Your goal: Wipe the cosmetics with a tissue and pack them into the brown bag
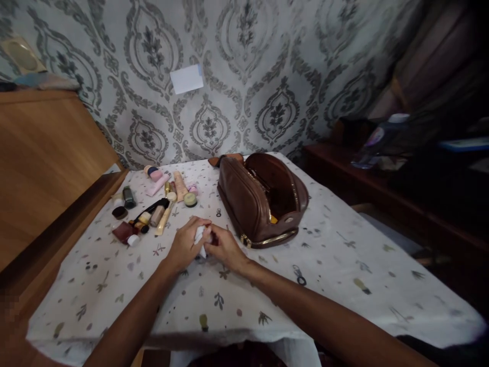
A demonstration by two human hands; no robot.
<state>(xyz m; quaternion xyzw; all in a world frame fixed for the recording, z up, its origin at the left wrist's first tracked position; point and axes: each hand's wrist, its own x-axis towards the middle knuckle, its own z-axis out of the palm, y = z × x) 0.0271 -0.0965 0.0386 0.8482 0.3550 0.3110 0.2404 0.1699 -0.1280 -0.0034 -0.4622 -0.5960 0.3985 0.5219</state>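
Crumpled white material (pixel 199 236) is pinched between the left hand (pixel 186 242) and right hand (pixel 226 246), over the counter (pixel 263 298). Right of the hands stands an open brown bag (pixel 242 199); cosmetics (pixel 156 216) lie scattered left.

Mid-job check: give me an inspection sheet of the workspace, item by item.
Surface: patterned white tablecloth.
Job's things: crumpled white item, between the hands; what it is stays unclear.
Clutter: loose cosmetics to the left, including a peach tube and a dark-red bottle with a white cap; brown bag to the right, unzipped.
Hands: left hand closed on the item; right hand curled against it, grip partly hidden.
Cables: nothing seen.
Surroundings: patterned wall behind, wooden furniture left, clear bottle right.
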